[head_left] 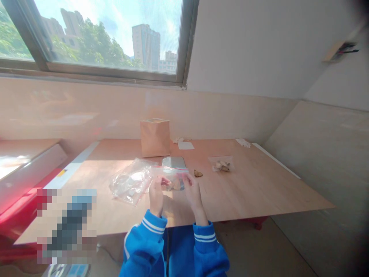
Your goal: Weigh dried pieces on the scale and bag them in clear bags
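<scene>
Between my two hands is a clear zip bag [176,184] with several pale brown dried pieces in it, its red-lined zip edge facing away from me. My left hand [156,194] closes on the bag's left side, and my right hand [192,192] grips its right side with bent fingers. Just beyond the bag lies a flat silvery device [173,163], partly hidden by it. One loose brown dried piece [198,173] rests on the table to the right of it. Left of my hands is a heap of clear plastic bags [129,182].
A brown paper bag [155,138] stands upright at the back of the wooden table [253,184]. Beside it lies a white paper [186,146]. Another zip bag [221,164] with similar pieces lies to the right. Crumpled white scraps [243,143] sit at the back right.
</scene>
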`<state>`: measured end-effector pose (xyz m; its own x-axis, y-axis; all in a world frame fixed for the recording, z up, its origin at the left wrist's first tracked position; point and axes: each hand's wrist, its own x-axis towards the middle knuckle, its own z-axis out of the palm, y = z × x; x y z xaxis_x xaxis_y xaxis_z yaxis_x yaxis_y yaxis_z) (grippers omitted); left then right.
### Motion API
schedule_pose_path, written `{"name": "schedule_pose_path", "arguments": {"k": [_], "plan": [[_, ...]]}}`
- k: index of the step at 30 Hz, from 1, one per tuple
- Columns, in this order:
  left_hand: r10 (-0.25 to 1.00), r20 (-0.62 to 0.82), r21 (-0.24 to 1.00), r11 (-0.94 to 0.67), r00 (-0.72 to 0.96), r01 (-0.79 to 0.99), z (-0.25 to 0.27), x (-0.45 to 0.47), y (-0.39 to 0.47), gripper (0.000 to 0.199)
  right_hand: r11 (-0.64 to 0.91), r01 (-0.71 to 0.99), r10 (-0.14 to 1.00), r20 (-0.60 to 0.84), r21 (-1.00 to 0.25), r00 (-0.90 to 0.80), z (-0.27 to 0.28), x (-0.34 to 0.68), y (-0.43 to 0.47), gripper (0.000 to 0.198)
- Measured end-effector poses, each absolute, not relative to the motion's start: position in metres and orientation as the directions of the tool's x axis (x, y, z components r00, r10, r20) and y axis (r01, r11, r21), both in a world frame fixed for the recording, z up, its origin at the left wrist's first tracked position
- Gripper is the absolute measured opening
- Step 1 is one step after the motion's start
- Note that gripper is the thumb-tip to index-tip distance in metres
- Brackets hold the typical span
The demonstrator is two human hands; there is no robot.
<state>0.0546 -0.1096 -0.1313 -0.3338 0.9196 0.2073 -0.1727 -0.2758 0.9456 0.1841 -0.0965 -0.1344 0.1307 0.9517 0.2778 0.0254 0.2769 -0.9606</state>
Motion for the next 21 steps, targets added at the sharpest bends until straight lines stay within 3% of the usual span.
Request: {"name": "schedule_pose_path", "arguments": {"k": [2, 4, 9, 13, 21], "plan": [[0.822, 0.257, 0.952, -0.306, -0.508, -0.014, -0.139, 0.047, -0.108, 0.028, 0.253, 0.026, 0.942, 0.253, -0.967, 0.223, -0.138, 0.188, -0.097, 0.048], [0.785, 0.219, 0.965, -0.262, -0.579, 0.009, -0.146, 0.040, -0.105, 0.030, 0.235, 0.008, 0.930, 0.227, -0.972, 0.288, -0.142, 0.191, -0.097, 0.051], [0.944, 0.065, 0.969, -0.137, -0.323, -0.204, -0.162, 0.032, -0.097, 0.044, 0.196, -0.108, 0.945, 0.158, -0.975, 0.286, -0.150, 0.192, -0.094, 0.049], [0.908, 0.076, 0.959, -0.180, -0.413, -0.217, -0.165, 0.031, -0.098, 0.043, 0.179, -0.160, 0.949, 0.128, -0.971, 0.287, -0.154, 0.191, -0.095, 0.048], [0.910, 0.040, 0.953, -0.159, -0.412, -0.259, -0.169, 0.029, -0.098, 0.045, 0.220, -0.018, 0.932, 0.204, -0.975, 0.298, -0.156, 0.204, -0.099, 0.049]]}}
